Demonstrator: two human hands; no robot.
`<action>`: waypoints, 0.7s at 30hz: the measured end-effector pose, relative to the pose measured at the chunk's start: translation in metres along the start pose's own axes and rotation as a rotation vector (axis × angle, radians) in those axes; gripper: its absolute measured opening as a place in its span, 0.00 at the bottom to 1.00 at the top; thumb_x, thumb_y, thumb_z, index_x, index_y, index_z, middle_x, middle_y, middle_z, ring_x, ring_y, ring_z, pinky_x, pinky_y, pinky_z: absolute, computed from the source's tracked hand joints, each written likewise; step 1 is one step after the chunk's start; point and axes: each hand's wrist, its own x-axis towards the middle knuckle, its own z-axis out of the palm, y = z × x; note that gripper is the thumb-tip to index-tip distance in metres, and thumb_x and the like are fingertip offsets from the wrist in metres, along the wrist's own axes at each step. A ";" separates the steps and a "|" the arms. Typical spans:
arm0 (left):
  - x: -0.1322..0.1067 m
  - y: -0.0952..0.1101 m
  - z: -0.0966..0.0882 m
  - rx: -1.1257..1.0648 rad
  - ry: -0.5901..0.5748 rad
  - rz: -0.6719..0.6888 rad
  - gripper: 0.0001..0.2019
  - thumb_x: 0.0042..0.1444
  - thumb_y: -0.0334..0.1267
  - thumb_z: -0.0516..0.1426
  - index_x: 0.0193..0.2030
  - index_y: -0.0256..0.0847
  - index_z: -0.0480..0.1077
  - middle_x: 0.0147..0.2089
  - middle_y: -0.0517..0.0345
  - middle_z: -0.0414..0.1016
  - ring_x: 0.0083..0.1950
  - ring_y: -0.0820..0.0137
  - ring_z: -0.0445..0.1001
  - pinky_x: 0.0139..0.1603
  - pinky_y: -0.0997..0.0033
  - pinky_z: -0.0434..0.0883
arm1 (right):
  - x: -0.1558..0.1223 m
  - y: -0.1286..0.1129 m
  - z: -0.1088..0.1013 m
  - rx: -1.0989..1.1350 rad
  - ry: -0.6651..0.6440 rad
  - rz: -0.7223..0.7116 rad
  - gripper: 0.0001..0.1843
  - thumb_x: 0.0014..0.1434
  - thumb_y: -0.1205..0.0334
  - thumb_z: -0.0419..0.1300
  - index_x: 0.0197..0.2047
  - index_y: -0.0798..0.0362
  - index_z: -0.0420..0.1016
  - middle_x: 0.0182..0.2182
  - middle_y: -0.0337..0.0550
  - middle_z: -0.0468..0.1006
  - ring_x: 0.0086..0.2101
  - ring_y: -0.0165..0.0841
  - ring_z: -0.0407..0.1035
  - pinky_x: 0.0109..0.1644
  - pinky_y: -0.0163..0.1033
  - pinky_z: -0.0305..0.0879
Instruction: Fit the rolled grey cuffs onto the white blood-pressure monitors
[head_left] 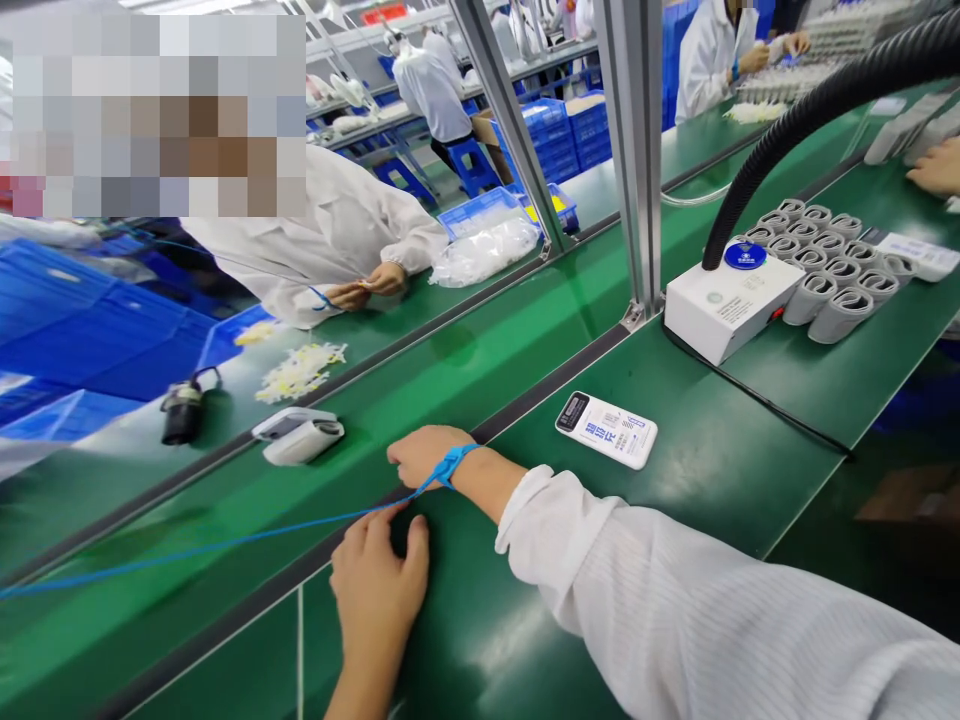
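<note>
My left hand (379,575) rests palm down at the dark edge strip of the green work surface, fingers forward and thumb held apart. A thin blue cord (300,527) runs past its fingertips; whether they touch the cord is unclear. Just beyond, my right hand (431,455) reaches over the edge of the conveyor belt, its fingers bent down and mostly hidden. A blue wrist strap (454,465) circles that wrist, with the cord leading off it to the left. Right of this hand lies a flat white device (607,430) with a printed label, like a power bank.
A white box (731,305) with a black hose (795,135) stands to the right, beside several grey rolled pieces (840,315). Metal posts (634,150) rise at the belt's edge. White-and-grey items (304,440) lie on the belt (457,365). A co-worker (360,210) works across it.
</note>
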 end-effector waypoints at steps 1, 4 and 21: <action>-0.001 0.000 -0.001 -0.018 0.007 0.008 0.26 0.72 0.55 0.48 0.56 0.38 0.77 0.61 0.35 0.80 0.65 0.41 0.77 0.71 0.38 0.73 | -0.003 0.000 0.001 -0.007 0.009 -0.008 0.18 0.73 0.66 0.59 0.60 0.54 0.85 0.60 0.55 0.87 0.57 0.48 0.83 0.56 0.48 0.82; -0.004 0.001 -0.004 -0.059 0.040 0.035 0.22 0.71 0.53 0.48 0.52 0.39 0.76 0.56 0.36 0.81 0.62 0.44 0.79 0.69 0.42 0.75 | -0.011 -0.001 0.001 -0.024 0.069 -0.013 0.14 0.72 0.67 0.61 0.56 0.55 0.86 0.58 0.55 0.88 0.56 0.48 0.83 0.56 0.49 0.82; 0.000 -0.005 -0.002 0.010 -0.012 0.093 0.19 0.69 0.54 0.48 0.43 0.44 0.73 0.46 0.42 0.80 0.51 0.47 0.79 0.53 0.49 0.77 | -0.024 -0.001 -0.006 0.222 0.152 -0.020 0.11 0.69 0.69 0.62 0.50 0.50 0.85 0.53 0.46 0.90 0.49 0.43 0.84 0.51 0.44 0.81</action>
